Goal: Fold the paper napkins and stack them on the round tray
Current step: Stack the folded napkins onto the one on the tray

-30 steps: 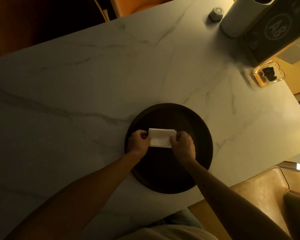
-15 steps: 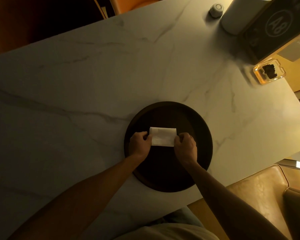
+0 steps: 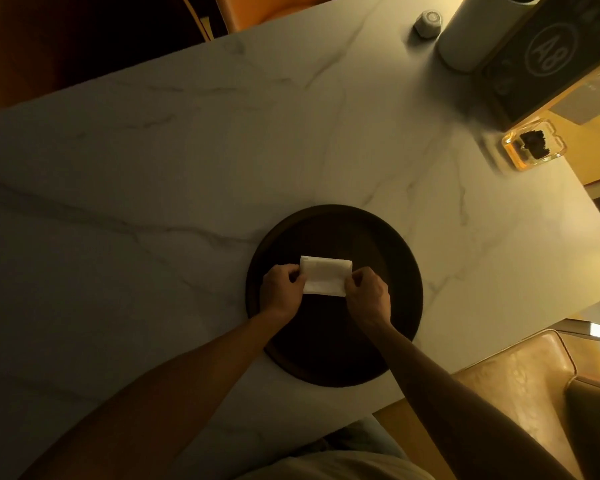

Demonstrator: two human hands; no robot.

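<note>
A dark round tray (image 3: 388,251) lies on the marble table near its front edge. A white folded paper napkin (image 3: 325,276) rests over the tray's middle. My left hand (image 3: 280,293) pinches the napkin's left edge and my right hand (image 3: 368,295) pinches its right edge. Whether the napkin touches the tray or is held just above it cannot be told. Both forearms cross the tray's near half.
The marble table (image 3: 153,188) stretches wide to the left. At the back right stand a white cylinder (image 3: 471,32), a dark box marked A8 (image 3: 548,57), a small grey knob (image 3: 427,23) and a glass dish (image 3: 534,147). A tan leather chair (image 3: 520,382) sits at lower right.
The napkin's edges look more even than a second ago, and both hands stay pinched on its sides. The camera has shifted slightly.
</note>
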